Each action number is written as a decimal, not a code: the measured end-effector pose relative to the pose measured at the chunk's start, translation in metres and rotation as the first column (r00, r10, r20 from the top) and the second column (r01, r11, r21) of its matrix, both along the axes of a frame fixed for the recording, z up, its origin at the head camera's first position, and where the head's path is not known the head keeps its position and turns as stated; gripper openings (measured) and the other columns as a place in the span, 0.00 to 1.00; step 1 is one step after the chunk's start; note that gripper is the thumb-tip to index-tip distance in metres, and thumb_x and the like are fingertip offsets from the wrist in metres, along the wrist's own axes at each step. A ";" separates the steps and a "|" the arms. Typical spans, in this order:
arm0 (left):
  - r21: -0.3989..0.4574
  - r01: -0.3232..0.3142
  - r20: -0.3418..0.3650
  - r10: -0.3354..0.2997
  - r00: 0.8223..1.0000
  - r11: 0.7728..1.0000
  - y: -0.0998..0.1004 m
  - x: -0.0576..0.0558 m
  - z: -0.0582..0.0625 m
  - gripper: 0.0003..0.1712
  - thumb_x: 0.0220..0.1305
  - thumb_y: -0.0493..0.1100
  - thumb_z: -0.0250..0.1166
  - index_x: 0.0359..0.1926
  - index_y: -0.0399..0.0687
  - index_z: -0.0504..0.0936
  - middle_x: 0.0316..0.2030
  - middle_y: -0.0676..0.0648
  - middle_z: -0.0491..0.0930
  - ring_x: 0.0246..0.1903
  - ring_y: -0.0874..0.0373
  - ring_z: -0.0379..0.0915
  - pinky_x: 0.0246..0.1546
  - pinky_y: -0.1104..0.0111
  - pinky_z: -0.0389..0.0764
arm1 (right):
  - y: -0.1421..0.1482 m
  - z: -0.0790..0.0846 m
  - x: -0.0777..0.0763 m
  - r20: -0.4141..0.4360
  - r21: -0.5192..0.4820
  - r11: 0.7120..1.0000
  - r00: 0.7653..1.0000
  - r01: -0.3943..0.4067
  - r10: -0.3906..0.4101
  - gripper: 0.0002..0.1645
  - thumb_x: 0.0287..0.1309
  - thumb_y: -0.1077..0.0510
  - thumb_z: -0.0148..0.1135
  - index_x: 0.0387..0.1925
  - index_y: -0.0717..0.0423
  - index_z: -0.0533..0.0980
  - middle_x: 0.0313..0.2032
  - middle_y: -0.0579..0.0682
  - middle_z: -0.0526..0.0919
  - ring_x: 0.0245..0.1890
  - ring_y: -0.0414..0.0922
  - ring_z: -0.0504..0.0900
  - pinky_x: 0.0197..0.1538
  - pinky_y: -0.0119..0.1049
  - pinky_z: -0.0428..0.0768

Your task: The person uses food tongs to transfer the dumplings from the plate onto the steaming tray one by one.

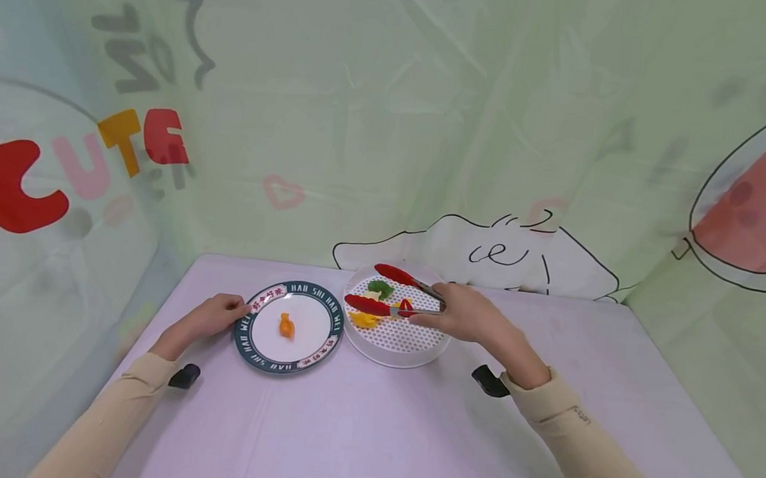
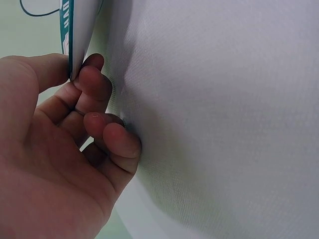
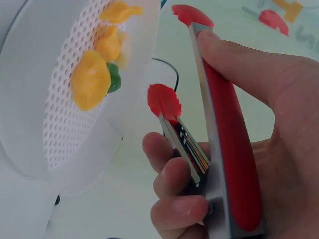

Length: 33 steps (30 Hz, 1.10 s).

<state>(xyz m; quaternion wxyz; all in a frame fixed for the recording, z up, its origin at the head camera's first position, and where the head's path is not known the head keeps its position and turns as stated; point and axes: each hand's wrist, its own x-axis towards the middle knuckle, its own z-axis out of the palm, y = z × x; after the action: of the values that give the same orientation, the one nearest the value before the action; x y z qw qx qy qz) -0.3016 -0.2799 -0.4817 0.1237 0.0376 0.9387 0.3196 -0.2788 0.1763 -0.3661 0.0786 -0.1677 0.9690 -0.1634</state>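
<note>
At the left rim of a round white plate (image 1: pixel 273 345) with a dark green lettered border, my left hand (image 1: pixel 213 314) pinches the edge between thumb and fingers. The left wrist view shows that edge nearly side-on. One small orange piece (image 1: pixel 287 326) lies on the plate. My right hand (image 1: pixel 466 314) grips red-tipped metal tongs (image 1: pixel 368 305), their arms spread apart over a white perforated basket (image 1: pixel 396 357). In the basket are several yellow pieces (image 3: pixel 90 79) and a leafy green piece (image 1: pixel 380 289); the tongs partly cover these in the head view. Nothing sits between the tongs' tips in the right wrist view.
Plate and basket stand side by side near the back of a table with a pale lilac cloth (image 1: pixel 360 433). A printed fabric backdrop (image 1: pixel 394 146) rises behind and on both sides. Black straps (image 1: pixel 490 382) show by the wrists.
</note>
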 end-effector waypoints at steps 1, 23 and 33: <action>-0.001 0.001 -0.001 -0.001 1.000 1.000 0.000 0.000 0.000 0.16 0.76 0.50 0.55 0.34 0.43 0.74 0.28 0.48 0.71 0.33 0.54 0.69 0.33 0.66 0.67 | -0.003 -0.001 0.000 0.004 -0.018 1.000 1.000 0.000 0.000 0.42 0.53 0.33 0.70 0.55 0.61 0.76 0.37 0.50 0.81 0.37 0.47 0.77 0.35 0.36 0.75; 0.003 -0.010 0.011 0.010 1.000 1.000 0.001 0.002 0.003 0.15 0.75 0.50 0.56 0.37 0.43 0.76 0.29 0.47 0.72 0.35 0.54 0.70 0.35 0.67 0.71 | -0.110 -0.055 0.040 -0.066 0.058 0.996 0.995 -0.069 0.073 0.49 0.50 0.27 0.68 0.64 0.54 0.74 0.42 0.52 0.84 0.33 0.46 0.78 0.28 0.36 0.75; 0.001 0.001 0.007 -0.001 1.000 1.000 0.002 0.002 0.005 0.16 0.76 0.50 0.55 0.35 0.43 0.75 0.28 0.47 0.71 0.34 0.54 0.70 0.35 0.66 0.69 | -0.127 -0.073 0.052 -0.105 0.072 0.996 0.992 -0.059 0.067 0.38 0.52 0.30 0.69 0.56 0.49 0.79 0.29 0.44 0.77 0.24 0.41 0.71 0.24 0.31 0.65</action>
<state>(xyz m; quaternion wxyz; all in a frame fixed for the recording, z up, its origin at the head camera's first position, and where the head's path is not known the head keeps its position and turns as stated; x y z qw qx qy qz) -0.2999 -0.2782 -0.4772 0.1274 0.0369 0.9381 0.3200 -0.2265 0.0490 -0.4394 0.0371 -0.2040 0.9711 -0.1181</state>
